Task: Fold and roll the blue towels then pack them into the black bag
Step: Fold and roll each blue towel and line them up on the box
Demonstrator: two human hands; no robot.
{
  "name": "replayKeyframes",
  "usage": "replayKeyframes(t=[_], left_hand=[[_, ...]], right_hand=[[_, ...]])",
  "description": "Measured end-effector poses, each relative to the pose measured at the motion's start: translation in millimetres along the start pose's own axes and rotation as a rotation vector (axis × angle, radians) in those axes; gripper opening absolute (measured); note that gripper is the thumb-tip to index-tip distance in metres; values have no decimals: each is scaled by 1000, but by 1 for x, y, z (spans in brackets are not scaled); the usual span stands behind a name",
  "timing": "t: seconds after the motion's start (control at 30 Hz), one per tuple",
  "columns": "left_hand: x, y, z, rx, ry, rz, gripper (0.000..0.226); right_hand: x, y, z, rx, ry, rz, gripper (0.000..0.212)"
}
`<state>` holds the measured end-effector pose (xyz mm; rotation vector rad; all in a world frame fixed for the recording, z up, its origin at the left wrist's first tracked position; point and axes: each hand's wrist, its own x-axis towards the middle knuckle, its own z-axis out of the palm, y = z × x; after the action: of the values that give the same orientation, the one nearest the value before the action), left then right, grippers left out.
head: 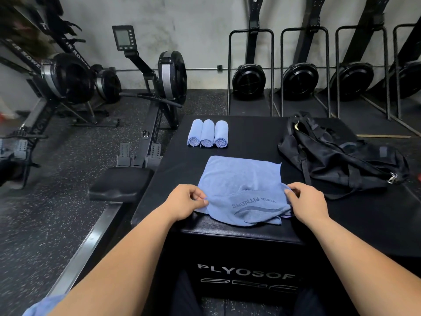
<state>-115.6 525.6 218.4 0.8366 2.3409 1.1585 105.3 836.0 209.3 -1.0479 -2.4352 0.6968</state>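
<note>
head view | we count three rolled towels (207, 133) done, side by side at far edge of plyo box (241, 233) | fourth blue towel (239, 185) spread flat near us, fold just starting | left hand (185, 201) pinching its left edge, right hand (306, 201) pinching right edge | black bag (337, 156) slumped right of towel, nothing packed that we can see | left: fold, roll, pack all four

Dim, soft (perhaps overhead) light, warped edges
</note>
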Motion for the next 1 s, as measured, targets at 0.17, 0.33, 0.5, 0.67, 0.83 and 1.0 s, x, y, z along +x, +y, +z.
replayKeyframes(t=[0.17, 0.33, 0.5, 0.67, 0.83, 1.0], left_hand=[[2, 7, 0, -160, 104, -57, 6], [20, 20, 2, -288, 195, -122, 6], [52, 31, 0, -300, 250, -103, 6], [90, 43, -2, -264, 320, -102, 10], [118, 43, -4, -231, 371, -74, 6], [123, 40, -12, -232, 381, 10, 5]], right_hand=[[9, 7, 3, 20, 55, -1, 17], [13, 2, -3, 114, 74, 41, 10], [33, 2, -1, 149, 143, 74, 14], [59, -6, 4, 184, 148, 98, 10], [75, -8, 15, 221, 178, 111, 11], [82, -7, 16, 243, 180, 108, 12]])
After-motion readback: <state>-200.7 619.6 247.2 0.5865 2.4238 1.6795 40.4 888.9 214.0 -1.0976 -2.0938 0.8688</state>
